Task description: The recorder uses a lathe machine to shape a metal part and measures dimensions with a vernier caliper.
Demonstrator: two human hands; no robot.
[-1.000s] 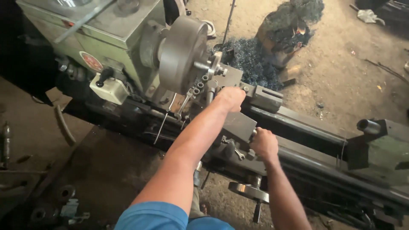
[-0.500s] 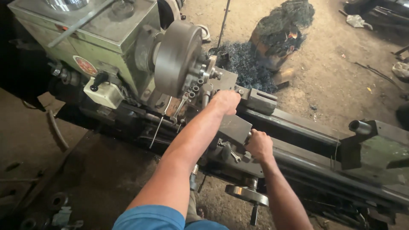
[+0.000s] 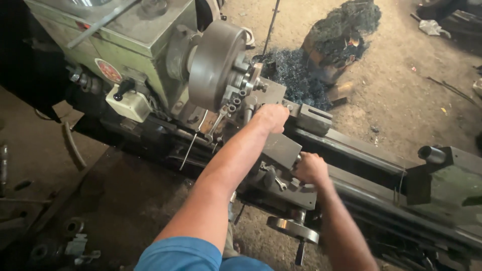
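Two bare hands work at an old green metal lathe (image 3: 150,55), seen from above; nearest the camera is a blue sleeve (image 3: 191,256) on the left arm, which stretches forward over the machine; just beyond the sleeve, low on the carriage apron, hangs a round carriage handwheel (image 3: 293,230) with a dark crank handle pointing down, untouched; the right hand (image 3: 311,168) sits above it on the carriage, its fingers curled shut around a small handle whose shape is hidden under the palm; a small wrench (image 3: 280,184) lies on the carriage just beside this hand; the left hand (image 3: 272,116) is farther in, closed into a fist on top of the tool post area, gripping a part that the knuckles cover, so what it is cannot be told; just beside that fist lies the dark rectangular tool block (image 3: 314,119); to the left of the fist stands the large round chuck (image 3: 216,65), with its jaws facing the hand; the bed ways (image 3: 371,170) run to the right toward the tailstock (image 3: 447,175), well apart from both hands; farthest off, on the dirt floor behind the lathe, a pile of dark metal swarf (image 3: 301,75) lies beside a heaped container (image 3: 341,35).
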